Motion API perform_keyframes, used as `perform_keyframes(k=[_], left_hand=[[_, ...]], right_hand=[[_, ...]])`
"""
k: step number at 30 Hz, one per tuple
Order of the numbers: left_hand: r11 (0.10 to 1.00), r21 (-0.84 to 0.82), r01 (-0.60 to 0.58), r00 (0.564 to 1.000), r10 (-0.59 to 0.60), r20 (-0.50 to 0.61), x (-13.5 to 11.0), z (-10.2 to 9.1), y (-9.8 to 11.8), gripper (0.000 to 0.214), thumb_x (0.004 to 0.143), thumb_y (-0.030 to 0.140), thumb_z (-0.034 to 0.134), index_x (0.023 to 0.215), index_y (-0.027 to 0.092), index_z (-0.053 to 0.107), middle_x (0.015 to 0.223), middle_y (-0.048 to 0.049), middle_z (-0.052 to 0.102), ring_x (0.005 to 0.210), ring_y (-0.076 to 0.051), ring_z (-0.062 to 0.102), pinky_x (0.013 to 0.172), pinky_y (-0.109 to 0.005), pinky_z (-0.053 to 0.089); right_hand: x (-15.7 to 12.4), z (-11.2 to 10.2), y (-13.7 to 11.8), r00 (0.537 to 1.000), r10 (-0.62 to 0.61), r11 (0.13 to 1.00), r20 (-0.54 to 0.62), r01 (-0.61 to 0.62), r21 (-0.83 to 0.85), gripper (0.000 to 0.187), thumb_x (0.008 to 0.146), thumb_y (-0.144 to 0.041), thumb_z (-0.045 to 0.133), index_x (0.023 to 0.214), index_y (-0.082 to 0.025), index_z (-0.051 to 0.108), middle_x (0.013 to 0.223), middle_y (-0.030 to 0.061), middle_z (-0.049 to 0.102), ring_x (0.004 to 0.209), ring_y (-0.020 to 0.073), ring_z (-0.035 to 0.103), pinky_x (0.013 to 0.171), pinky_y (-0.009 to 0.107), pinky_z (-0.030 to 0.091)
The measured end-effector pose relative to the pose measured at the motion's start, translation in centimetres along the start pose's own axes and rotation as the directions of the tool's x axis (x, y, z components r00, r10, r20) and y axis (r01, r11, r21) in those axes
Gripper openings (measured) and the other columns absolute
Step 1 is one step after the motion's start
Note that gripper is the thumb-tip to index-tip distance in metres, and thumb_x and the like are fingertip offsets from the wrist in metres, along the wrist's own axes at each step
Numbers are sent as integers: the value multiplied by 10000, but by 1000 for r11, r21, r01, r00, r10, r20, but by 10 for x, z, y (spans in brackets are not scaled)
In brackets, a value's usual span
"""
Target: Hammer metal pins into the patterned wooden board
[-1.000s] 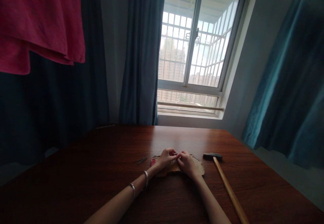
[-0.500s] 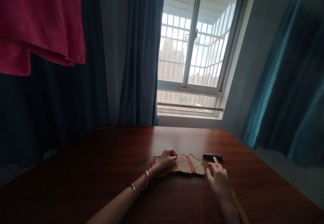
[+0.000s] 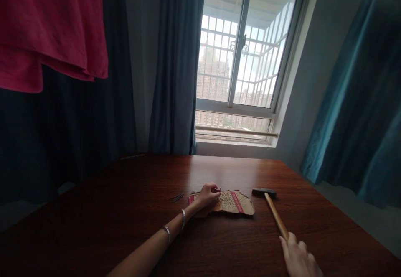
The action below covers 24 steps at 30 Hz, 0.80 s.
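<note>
A piece of cardboard (image 3: 227, 202) lies on the table, dotted with many small dark holes and crossed by pinkish-red strips. My left hand (image 3: 209, 195) rests over its left part, thumb and fingertips pinched together; what they hold, if anything, is too small to make out. To the right lies a hammer (image 3: 277, 216), its dark metal head on the tabletop beyond the cardboard. My right hand (image 3: 300, 255) is closed around the lower end of its wooden handle. A few thin dark nails (image 3: 177, 198) lie left of the cardboard.
The brown wooden table (image 3: 150, 176) reaches toward a barred window (image 3: 238, 51). Blue curtains (image 3: 177, 68) hang on both sides of it. A pink cloth (image 3: 59, 30) hangs at the upper left.
My right hand has moved back toward me along the handle, from beside the hammer's head to the lower end, and now grips it. My left hand stays over the cardboard.
</note>
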<state>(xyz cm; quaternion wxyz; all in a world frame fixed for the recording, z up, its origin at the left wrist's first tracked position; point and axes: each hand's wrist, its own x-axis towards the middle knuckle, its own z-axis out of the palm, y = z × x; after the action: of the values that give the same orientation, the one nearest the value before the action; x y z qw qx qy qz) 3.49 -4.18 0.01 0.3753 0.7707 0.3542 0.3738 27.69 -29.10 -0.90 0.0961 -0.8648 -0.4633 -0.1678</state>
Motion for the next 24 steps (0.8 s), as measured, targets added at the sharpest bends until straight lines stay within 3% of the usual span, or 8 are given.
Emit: perform_keyframes(k=[3,5,8,10,12,17,21,24], left_hand=[[1000,17,0,1000,0,4,0,-1,0,201,652,282,584,754,125,656,748,-45,662,705,-161,585,639,-231,427],[1000,26,1,1000,-1,6,0,0,-1,199,653,282,584,753,126,655,748,-44,662,706,-161,583,639,-231,426],[1000,30,-9,1000,9,7,0,0,-3,199,656,282,580,755,125,652,747,-43,660,704,-160,582,637,-231,422],[999,32,-16,1000,16,6,0,1,-4,199,661,279,573,756,122,650,745,-44,658,700,-158,582,632,-230,419],[999,40,-23,1000,23,5,0,1,-5,197,665,278,567,751,120,648,741,-45,655,695,-157,581,626,-229,416],[996,80,-28,1000,28,7,-1,0,-3,186,675,274,558,744,123,640,742,-38,643,693,-149,571,621,-221,411],[995,101,-2,1000,2,6,-3,-2,3,168,676,265,556,741,132,635,762,-27,637,716,-144,568,640,-216,411],[997,81,-8,1000,7,10,-3,-3,5,161,675,263,558,738,137,636,764,-22,634,722,-142,570,644,-215,412]], right_hand=[[13,9,14,990,-8,957,139,-33,289,324,827,-431,348,965,-215,546,742,105,664,663,277,647,556,357,459],[17,7,15,985,19,852,171,-105,512,342,802,-468,369,953,-214,540,798,107,669,734,272,643,595,351,472],[10,-11,-3,951,38,479,305,-286,830,440,725,-561,455,996,-221,526,699,55,638,567,211,613,468,299,451],[1,-30,-20,890,-28,237,455,-437,868,566,659,-613,518,1075,-230,494,566,-17,554,349,130,477,321,247,343],[-6,-48,-37,819,-140,82,556,-550,831,611,603,-625,577,1078,-248,501,556,-47,503,286,65,361,271,194,237],[-15,-66,-66,716,-357,-102,599,-668,737,644,530,-592,671,1058,-250,535,528,-73,428,283,7,235,269,135,74],[-19,-68,-79,733,-386,-207,561,-661,721,622,580,-531,690,1090,-217,525,519,-81,427,301,-22,206,306,111,57],[-21,-72,-84,740,-375,-209,558,-654,727,616,602,-506,691,1104,-192,522,505,-81,430,304,-31,189,318,107,54]])
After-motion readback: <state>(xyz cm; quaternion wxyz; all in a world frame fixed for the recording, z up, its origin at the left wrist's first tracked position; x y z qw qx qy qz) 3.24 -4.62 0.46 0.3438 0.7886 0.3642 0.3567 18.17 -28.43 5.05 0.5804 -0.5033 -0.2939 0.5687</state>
